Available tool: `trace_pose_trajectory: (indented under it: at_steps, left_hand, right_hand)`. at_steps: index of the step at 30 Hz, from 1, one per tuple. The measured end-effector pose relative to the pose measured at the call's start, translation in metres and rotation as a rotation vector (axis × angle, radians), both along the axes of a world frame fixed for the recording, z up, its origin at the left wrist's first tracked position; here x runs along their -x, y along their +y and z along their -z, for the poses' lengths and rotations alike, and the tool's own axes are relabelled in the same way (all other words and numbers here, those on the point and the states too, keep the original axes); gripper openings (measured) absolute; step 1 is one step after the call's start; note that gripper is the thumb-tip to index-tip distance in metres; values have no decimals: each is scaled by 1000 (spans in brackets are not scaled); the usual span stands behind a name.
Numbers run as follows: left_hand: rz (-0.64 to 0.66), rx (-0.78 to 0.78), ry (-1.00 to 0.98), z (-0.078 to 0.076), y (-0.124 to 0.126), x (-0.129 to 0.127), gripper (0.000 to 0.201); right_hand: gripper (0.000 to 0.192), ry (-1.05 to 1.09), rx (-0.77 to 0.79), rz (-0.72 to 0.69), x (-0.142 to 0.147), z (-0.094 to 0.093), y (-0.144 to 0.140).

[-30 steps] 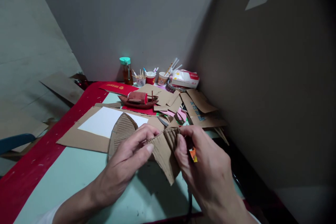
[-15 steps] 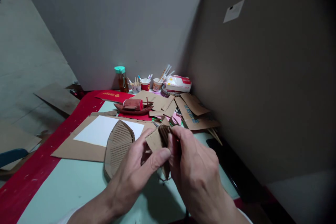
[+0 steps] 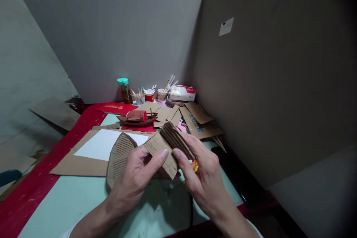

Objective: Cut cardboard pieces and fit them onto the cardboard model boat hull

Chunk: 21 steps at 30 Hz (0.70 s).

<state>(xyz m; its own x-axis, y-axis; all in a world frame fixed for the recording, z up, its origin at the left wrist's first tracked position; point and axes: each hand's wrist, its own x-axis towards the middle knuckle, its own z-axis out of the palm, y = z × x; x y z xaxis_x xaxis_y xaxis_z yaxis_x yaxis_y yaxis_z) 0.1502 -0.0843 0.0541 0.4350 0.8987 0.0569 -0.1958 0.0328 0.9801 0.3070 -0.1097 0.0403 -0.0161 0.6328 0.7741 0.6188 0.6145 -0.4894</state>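
My pale green table [image 3: 69,200] with its red left edge is carrying a flat brown cardboard sheet [image 3: 83,163] and paper cups [image 3: 150,95] at the far edge.

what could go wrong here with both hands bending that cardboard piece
The corrugated cardboard piece is pinched between left hand and right hand thumbs; harder bending might crease or tear it along the flutes. The right hand also seems to hold something orange, which could slip. The leaf-shaped cardboard underneath might get knocked.
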Motion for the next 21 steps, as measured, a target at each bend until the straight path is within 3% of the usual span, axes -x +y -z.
trace_pose_trajectory:
  at_steps: [3,5,17,21]
  left_hand:
    - [16,-7,12,2,-1,-3,20]
    - [39,0,11,1,-2,-5,22]
    - [0,21,39,-2,-9,-13,25]
    - [-36,-70,100,-2,-18,-13,26]
  right_hand:
    - [21,-166,-200,128,-3,3,3]
    - [15,-216,-252,208,-5,2,6]
    - [15,-87,-116,265,-20,-5,12]
    - [20,83,-35,348,-37,-7,17]
